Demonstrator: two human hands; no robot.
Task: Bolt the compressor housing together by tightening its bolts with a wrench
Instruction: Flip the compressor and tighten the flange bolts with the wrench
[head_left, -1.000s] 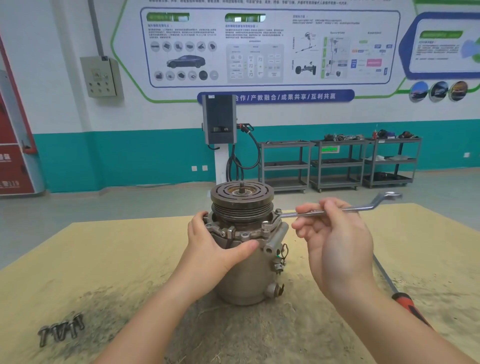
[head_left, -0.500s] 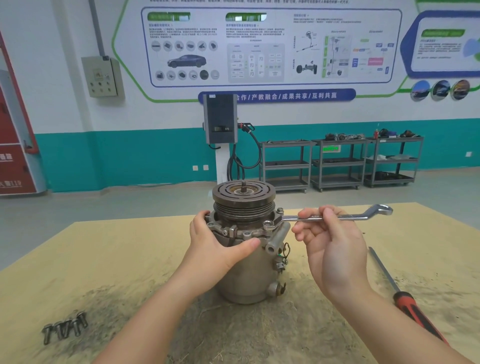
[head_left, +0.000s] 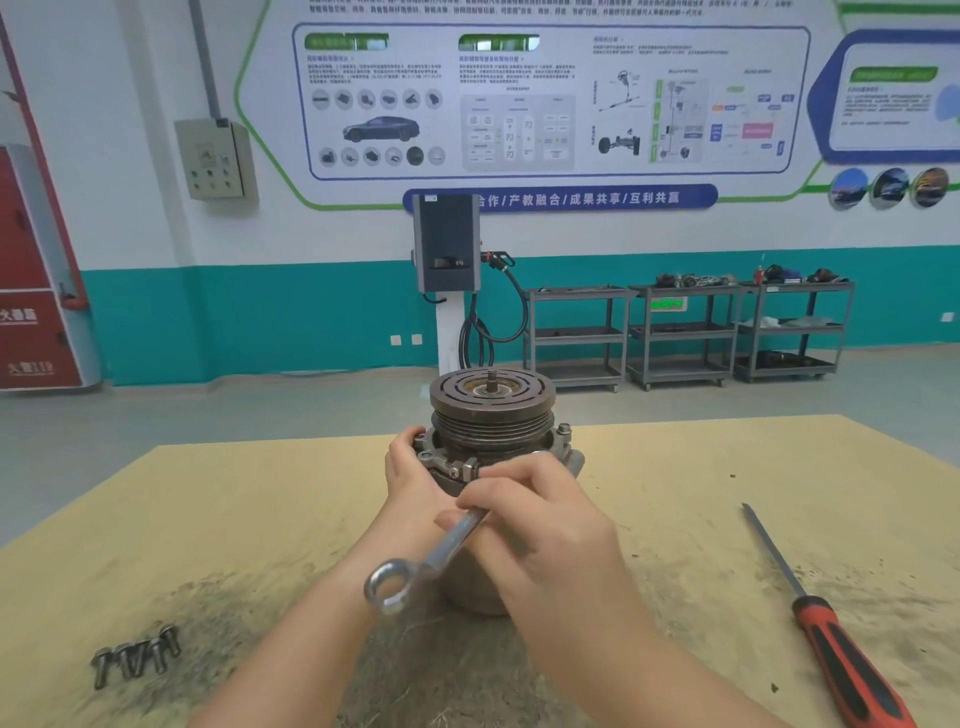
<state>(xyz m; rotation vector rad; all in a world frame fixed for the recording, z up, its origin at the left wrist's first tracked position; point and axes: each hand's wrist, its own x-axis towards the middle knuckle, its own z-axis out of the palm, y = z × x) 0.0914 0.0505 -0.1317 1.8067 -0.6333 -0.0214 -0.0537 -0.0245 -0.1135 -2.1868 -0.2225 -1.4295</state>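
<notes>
Steel glints along the wrench, which the right hand grips by its shank with curled fingers, the free ring end pointing back toward the near edge of the table while the working end is hidden behind the fingers near the flange. The compressor housing stands upright around the middle of the table, pulley uppermost, and the left hand wraps its far-left side at the flange, holding it steady. One bolt shows seated on the right side of the flange, and another fastener head sits at the front, just beside the right fingertips; whether either is fully tight cannot be told. Four loose bolts lie together near the front-left corner of the table, so the bolting looks only partly done, with several apparently waiting to go in. A red-handled screwdriver lies untouched toward the right edge, well apart from the housing.
</notes>
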